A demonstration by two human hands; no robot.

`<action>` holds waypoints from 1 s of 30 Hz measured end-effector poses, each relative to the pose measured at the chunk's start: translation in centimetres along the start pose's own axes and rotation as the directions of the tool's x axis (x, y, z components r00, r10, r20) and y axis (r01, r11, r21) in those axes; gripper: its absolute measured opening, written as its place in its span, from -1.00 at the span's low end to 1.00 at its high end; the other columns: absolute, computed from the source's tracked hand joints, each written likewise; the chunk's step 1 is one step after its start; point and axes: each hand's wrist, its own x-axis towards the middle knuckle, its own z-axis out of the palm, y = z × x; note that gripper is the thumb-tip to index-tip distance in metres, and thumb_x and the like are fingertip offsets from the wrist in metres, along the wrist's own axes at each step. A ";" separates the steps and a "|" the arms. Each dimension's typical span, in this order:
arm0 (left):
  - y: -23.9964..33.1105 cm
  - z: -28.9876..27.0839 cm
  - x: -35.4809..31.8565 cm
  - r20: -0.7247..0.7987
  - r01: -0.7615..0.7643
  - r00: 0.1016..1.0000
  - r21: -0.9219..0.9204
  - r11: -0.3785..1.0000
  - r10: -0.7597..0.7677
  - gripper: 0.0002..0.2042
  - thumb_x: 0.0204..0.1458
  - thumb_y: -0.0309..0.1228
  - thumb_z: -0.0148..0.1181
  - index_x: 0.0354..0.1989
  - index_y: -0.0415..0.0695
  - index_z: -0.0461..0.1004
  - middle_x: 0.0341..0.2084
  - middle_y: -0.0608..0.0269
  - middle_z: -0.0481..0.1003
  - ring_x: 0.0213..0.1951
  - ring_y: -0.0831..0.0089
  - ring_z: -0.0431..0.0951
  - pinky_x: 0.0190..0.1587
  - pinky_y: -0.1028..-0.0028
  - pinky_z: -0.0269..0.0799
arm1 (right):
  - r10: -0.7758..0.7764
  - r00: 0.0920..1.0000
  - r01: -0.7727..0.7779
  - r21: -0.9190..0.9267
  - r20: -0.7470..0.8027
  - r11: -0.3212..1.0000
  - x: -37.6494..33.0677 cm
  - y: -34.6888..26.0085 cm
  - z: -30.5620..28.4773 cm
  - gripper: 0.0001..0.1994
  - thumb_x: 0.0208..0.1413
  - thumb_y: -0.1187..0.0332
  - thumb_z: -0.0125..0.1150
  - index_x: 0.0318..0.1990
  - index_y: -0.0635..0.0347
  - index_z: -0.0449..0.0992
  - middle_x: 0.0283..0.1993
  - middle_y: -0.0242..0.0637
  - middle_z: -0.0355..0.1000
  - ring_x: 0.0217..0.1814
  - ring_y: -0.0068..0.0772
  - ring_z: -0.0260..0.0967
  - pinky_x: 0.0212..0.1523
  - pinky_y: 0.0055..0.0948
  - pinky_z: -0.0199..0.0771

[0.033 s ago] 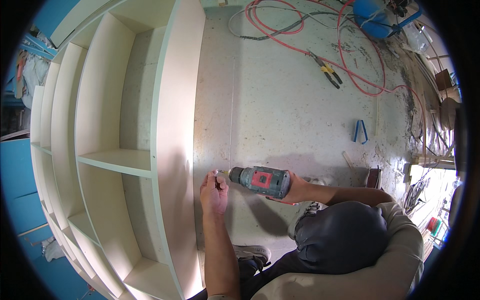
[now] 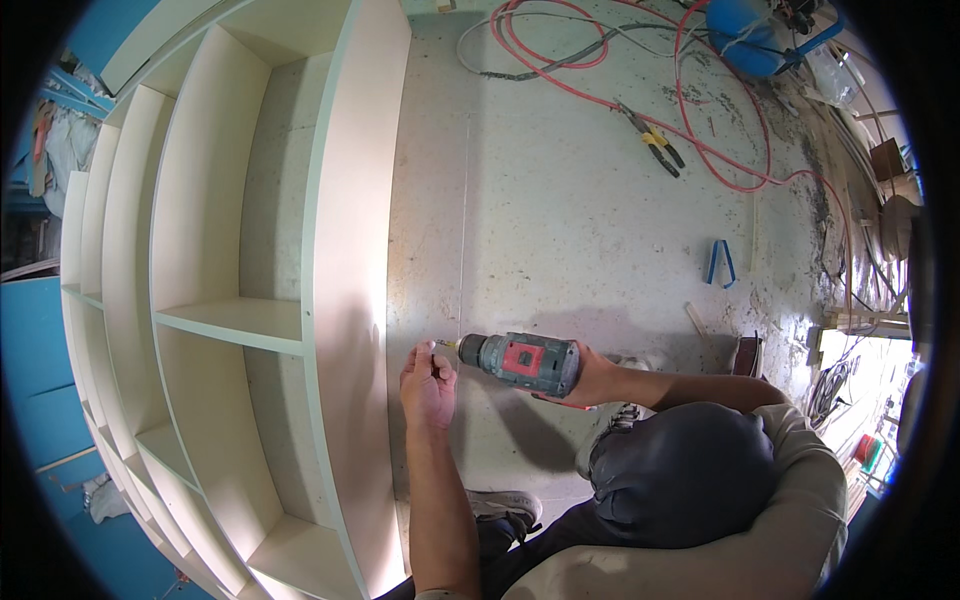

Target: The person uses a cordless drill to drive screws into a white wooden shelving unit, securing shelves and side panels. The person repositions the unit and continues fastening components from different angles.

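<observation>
My right hand (image 2: 594, 376) grips a grey and red cordless drill (image 2: 520, 362), held level with its chuck pointing left. A thin bit (image 2: 447, 344) sticks out of the chuck. At the tip of that bit my left hand (image 2: 428, 388) is closed in a pinch, fingers upward. A small dark thing shows between its fingers, too small to name. Just left of this hand stands the pale side panel (image 2: 358, 240) of a white shelving unit (image 2: 232, 318); the hand is close to it, and whether they touch I cannot tell.
Yellow-and-black pliers (image 2: 650, 140) lie on the concrete floor (image 2: 560, 220), beside a looping red hose (image 2: 690, 150). A blue V-shaped piece (image 2: 720, 263) lies farther right. A blue tank (image 2: 745, 38) stands at the far right. My shoe (image 2: 506, 506) is below the drill.
</observation>
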 end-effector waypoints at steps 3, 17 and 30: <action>-0.1 -0.8 -0.1 0.029 -0.030 0.999 0.050 0.998 0.029 -0.95 0.21 -0.42 0.14 -0.27 -0.09 0.47 -0.50 0.43 0.41 -0.54 0.69 0.27 -0.52 0.63 0.13 | 0.028 0.999 -0.027 -0.013 0.036 1.000 0.3 -0.1 0.0 -0.29 -0.12 0.11 0.47 0.18 0.23 0.34 0.09 -0.10 0.43 0.14 -0.37 0.38 0.19 -0.40 0.34; 0.1 -0.8 0.3 0.028 -0.107 0.994 -0.099 0.989 0.110 -0.95 0.20 -0.45 0.14 -0.30 -0.12 0.47 -0.49 0.40 0.40 -0.51 0.65 0.25 -0.49 0.66 0.15 | -0.141 0.989 0.140 -0.022 -0.052 0.990 0.6 0.5 0.5 -0.59 -0.04 0.38 0.37 0.03 0.14 0.52 -0.09 -0.25 0.56 -0.10 -0.53 0.45 0.04 -0.47 0.42; 0.9 0.6 -0.3 0.048 0.059 0.998 -0.182 0.982 -0.052 -0.87 0.22 -0.35 0.14 -0.34 -0.11 0.49 -0.57 0.38 0.42 -0.57 0.64 0.24 -0.57 0.66 0.11 | -0.253 0.967 0.247 0.144 0.028 0.958 -0.1 -3.0 -0.2 -0.58 -0.06 0.43 0.40 0.01 0.24 0.49 -0.13 -0.26 0.56 -0.12 -0.63 0.40 0.00 -0.51 0.41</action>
